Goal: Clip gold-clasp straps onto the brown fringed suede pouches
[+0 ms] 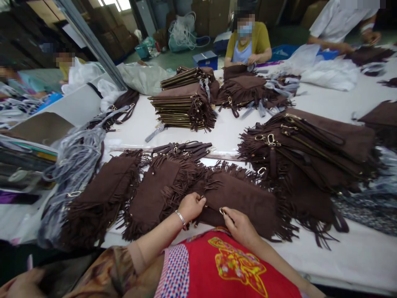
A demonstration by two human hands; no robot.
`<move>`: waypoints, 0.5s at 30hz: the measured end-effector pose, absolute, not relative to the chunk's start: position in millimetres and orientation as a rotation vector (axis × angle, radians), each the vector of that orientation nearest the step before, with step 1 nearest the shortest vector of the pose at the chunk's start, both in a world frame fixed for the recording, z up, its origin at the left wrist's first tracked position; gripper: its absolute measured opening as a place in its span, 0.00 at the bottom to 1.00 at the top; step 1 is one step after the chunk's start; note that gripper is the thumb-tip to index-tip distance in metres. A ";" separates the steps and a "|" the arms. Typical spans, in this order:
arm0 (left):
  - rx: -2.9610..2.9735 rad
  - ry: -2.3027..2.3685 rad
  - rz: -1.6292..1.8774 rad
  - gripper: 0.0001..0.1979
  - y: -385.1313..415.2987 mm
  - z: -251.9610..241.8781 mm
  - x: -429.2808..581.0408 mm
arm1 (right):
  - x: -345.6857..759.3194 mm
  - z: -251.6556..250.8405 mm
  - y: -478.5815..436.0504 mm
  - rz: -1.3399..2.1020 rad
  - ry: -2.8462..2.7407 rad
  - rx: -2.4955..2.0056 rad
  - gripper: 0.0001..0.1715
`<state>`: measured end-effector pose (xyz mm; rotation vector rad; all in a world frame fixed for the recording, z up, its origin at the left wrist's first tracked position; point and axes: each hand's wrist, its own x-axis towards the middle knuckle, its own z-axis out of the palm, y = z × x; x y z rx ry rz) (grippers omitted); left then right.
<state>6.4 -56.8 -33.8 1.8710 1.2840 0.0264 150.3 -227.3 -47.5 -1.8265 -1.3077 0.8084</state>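
Note:
A brown fringed bag point(248, 196) lies flat on the table before me. At its near left edge, my left hand point(190, 207) pinches a small gold-coloured metal piece, partly hidden by the fingertips. A short way to the right, my right hand point(238, 223) is closed on a gold-coloured clasp point(222, 210) held between thumb and finger. Whatever strap the clasp belongs to is hidden by the hand. To the left lie two more fringed bags, one nearer point(155, 190) and one farther off point(99, 186). Loose brown straps point(186, 150) rest just behind them.
A stack of brown bags point(328, 145) rises at right, another stack point(180, 107) stands at the back middle. Clear-wrapped grey straps point(74, 165) hang at left near a metal post point(93, 41). Across the white table point(130, 128), a masked person point(248, 45) and another worker point(341, 29) handle pieces.

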 end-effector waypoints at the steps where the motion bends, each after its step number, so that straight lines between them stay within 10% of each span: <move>1: 1.808 1.297 0.008 0.13 -57.1 -39.8 9.0 | 151.4 -47.2 -225.6 0.811 -1.313 -1.819 0.17; 15: 0.920 1.233 0.332 0.21 -92.8 -42.2 18.8 | 158.5 -13.9 -166.0 0.717 -1.536 -1.776 0.12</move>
